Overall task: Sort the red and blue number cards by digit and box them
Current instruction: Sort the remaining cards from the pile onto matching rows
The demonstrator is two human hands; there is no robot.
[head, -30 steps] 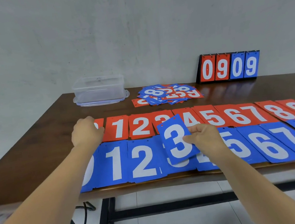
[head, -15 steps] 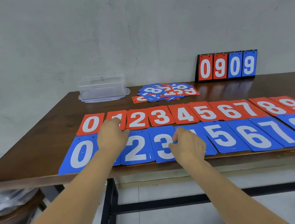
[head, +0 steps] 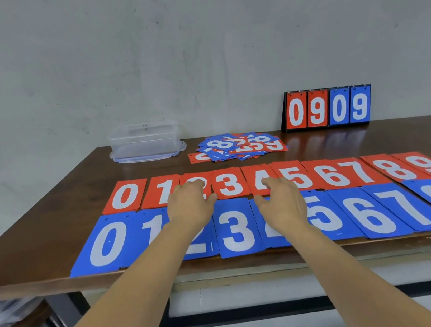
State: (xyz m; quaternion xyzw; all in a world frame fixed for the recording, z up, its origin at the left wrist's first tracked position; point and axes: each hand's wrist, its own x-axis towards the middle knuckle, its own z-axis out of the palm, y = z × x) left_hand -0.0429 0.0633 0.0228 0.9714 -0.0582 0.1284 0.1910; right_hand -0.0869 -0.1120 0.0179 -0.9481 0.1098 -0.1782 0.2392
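Note:
A row of red number cards (head: pixel 229 183) runs 0 to 9 across the table, with a row of blue number cards (head: pixel 236 228) 0 to 9 in front of it. My left hand (head: pixel 191 208) lies over the red 2 and blue 2, fingers relaxed, holding nothing. My right hand (head: pixel 280 200) lies over the red 4 and blue 4, fingers spread and empty. A loose pile of mixed cards (head: pixel 238 146) sits behind the rows. A clear plastic box (head: pixel 146 141) stands at the back left.
A black flip scoreboard (head: pixel 327 107) showing 0909 stands at the back right by the wall. The brown table (head: pixel 50 214) ends just in front of the blue row. A stool with a plastic bag (head: pixel 6 320) sits low at the left.
My right hand has laid the blue 3 card down in its row and let go. Both hands have moved forward over the rows, the left shifting right from the 0 to the 2.

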